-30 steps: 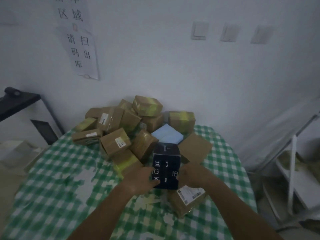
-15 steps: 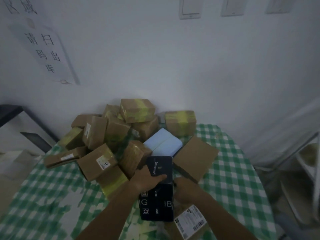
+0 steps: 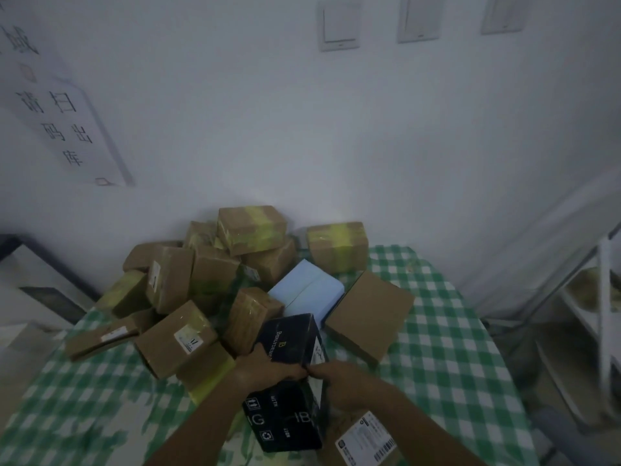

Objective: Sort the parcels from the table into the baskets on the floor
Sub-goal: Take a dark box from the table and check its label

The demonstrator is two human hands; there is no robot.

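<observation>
Covering the round desk (image 3: 447, 358) is a green checked cloth, and it stretches away from the fingers on every side; beyond the fingers, toward the wall, rises a heap of brown parcels (image 3: 215, 287), many banded in yellow tape; just past the fingers and a little right lies a flat brown carton (image 3: 369, 314), with a pale blue box (image 3: 307, 290) between it and the heap; a labelled brown parcel (image 3: 366, 438) lies under the right forearm, at the near edge of the view. The task's thing in hand is the black box (image 3: 285, 375), which sits between the two hands at the near edge of the heap, tilted so that its lettered top leans away from the person. The left hand (image 3: 265, 368) has its fingers curled over the box's upper left edge; the right hand (image 3: 339, 378) grips the right side near a white sticker, though its fingertips are hidden behind the box. No basket shows here, so the drop point cannot be placed. The step appears to be lifting this box clear; done well, it would call for both palms pressing evenly on opposite sides, a straight lift before any swing, and care that the neighbouring taped parcel, which looks to lean close against the box, does not slide as support is withdrawn.
</observation>
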